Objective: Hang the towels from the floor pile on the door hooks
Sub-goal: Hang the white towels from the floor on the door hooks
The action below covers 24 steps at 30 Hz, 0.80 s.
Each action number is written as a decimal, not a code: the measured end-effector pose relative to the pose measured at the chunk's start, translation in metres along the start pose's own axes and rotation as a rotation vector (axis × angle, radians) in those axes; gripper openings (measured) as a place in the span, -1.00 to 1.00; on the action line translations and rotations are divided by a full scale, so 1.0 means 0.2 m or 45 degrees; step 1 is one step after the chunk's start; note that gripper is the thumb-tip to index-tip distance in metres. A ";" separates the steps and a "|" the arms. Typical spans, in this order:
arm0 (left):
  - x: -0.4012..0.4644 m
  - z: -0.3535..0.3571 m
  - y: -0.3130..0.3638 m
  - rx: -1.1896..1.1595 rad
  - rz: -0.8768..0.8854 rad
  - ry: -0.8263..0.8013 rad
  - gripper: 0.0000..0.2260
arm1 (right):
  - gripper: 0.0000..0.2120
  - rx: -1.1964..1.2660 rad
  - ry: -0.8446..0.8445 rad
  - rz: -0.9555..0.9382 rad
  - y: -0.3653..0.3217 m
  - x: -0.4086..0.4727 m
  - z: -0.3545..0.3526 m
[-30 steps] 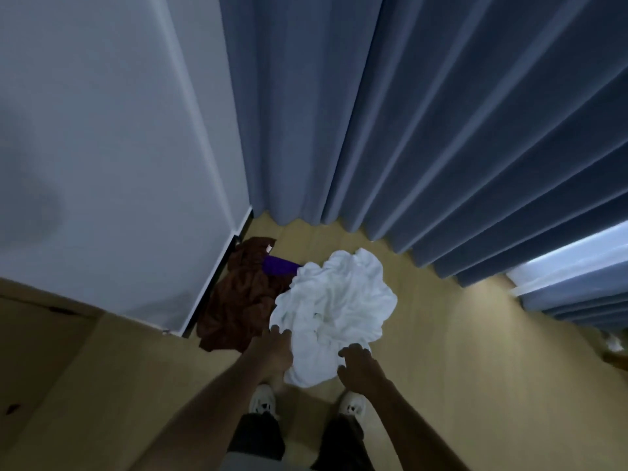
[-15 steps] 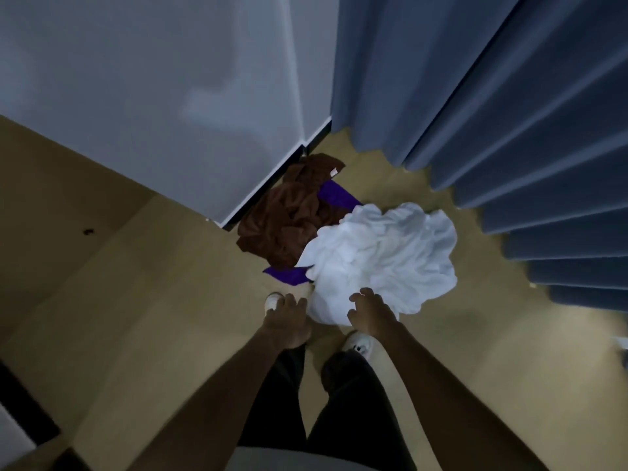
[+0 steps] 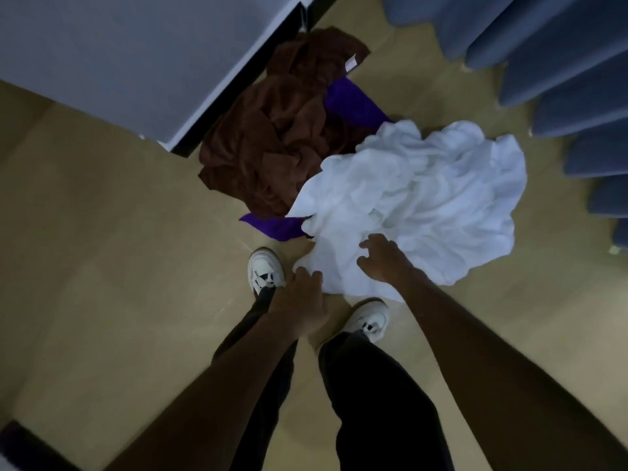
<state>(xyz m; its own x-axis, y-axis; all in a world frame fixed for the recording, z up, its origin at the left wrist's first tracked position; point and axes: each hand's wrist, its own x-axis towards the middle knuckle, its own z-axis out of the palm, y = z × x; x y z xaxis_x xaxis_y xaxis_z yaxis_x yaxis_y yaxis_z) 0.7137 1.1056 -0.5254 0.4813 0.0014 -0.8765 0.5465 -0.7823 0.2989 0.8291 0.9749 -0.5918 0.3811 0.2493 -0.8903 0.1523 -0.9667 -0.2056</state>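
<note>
A crumpled white towel [image 3: 424, 198] lies on the floor in front of my feet. To its left sits a brown towel [image 3: 282, 130], with a purple towel [image 3: 353, 100] showing from under both. My left hand [image 3: 302, 300] is at the white towel's near corner, its fingers curled on the edge. My right hand [image 3: 380, 260] hovers over the towel's near part with fingers spread and bent, holding nothing. No door hooks are in view.
A grey-white panel with a dark base strip [image 3: 217, 96] stands at the upper left, against the pile. Blue curtains [image 3: 560, 79] hang along the upper right. My white shoes [image 3: 265, 270] stand on the beige floor just short of the towels.
The view has tilted down and come closer to the pile. Both hands have stayed at the white towel's near edge, and the right hand's fingers have spread over it.
</note>
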 end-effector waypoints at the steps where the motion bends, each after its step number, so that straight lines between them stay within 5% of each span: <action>1: 0.08 0.02 -0.03 -0.020 -0.002 -0.004 -0.76 | -0.57 -0.004 -0.005 -0.013 0.00 0.11 0.02; 7: 0.47 0.16 -0.27 -0.102 -0.025 0.024 -0.71 | -0.58 -0.080 0.087 -0.094 -0.06 0.73 0.10; 12: 0.53 0.25 -0.42 -0.122 -0.055 0.074 -0.78 | -0.64 -0.114 0.161 0.069 -0.09 0.88 0.17; 24: -0.26 -0.25 -0.03 -0.107 0.083 0.196 -0.62 | -0.82 0.187 0.137 -0.368 -0.18 -0.47 -0.12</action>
<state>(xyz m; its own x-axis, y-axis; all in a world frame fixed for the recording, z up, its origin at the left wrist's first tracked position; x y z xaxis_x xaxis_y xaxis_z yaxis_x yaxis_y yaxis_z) 0.7200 1.1411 -0.4631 0.6133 0.0529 -0.7881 0.5630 -0.7291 0.3892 0.8108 0.9875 -0.4912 0.4366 0.5113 -0.7403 0.1383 -0.8512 -0.5063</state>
